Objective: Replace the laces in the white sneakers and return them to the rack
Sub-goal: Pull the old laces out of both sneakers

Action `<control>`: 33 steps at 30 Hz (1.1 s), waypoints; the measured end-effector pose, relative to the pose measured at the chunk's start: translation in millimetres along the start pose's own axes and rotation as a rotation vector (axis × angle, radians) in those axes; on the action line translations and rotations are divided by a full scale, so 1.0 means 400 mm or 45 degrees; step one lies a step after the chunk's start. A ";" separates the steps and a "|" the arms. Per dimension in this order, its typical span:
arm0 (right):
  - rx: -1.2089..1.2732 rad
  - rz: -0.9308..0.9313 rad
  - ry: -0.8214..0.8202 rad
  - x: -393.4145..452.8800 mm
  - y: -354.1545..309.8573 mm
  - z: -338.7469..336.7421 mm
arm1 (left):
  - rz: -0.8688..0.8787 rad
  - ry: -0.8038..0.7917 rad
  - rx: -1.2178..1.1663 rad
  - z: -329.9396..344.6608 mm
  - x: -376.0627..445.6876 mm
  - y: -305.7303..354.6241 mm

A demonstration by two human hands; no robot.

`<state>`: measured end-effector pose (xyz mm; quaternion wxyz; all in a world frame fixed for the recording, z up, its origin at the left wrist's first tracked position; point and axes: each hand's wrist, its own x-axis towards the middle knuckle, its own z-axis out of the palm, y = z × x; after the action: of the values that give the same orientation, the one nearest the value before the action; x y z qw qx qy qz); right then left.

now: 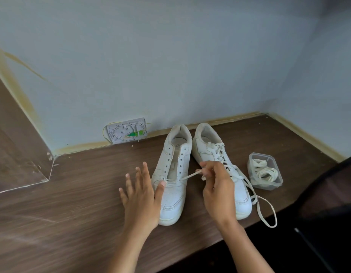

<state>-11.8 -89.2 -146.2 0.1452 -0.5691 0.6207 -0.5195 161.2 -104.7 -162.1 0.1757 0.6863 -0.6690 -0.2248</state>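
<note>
**Lace end pinched at the left sneaker's lowest eyelets**

At the far left we see the brown wooden surface (76,194) meeting a pale blue wall, with a small white wall box (127,130) of wiring at its foot. Our left hand (141,196) lies spread, fingers straight and apart, palm down just beside the left sneaker (171,186); its thumb touches the sneaker's side near the lowest eyelet. That sneaker stands upright, toe toward us, its upper eyelets bare. A white lace (190,175) runs from its lowest eyelets to our right hand (218,186), which pinches the lace end between thumb and fingertips, the other fingers curled. Behind that hand stands the right sneaker (212,148), touching its partner and fully laced, with a loose lace (269,211) looping over the surface edge. Farther right, a clear plastic container (277,182) holds coiled white laces (264,171).
</note>
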 end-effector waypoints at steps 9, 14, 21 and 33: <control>-0.213 -0.119 -0.198 -0.027 -0.005 0.024 | 0.027 -0.007 -0.036 0.002 0.000 0.003; -0.317 -0.259 -0.196 -0.034 -0.007 0.052 | 0.033 -0.013 -0.020 0.003 0.000 0.005; 0.123 0.164 -0.140 -0.012 -0.023 0.014 | 0.020 -0.026 0.019 -0.001 0.004 0.002; 0.426 0.112 0.291 0.017 -0.039 -0.065 | 0.324 0.345 -0.156 0.013 0.011 -0.004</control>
<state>-25.5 -79.6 -119.8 0.1888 -0.4466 0.5625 -0.6697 159.6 -108.7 -167.7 0.3324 0.6082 -0.7058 -0.1467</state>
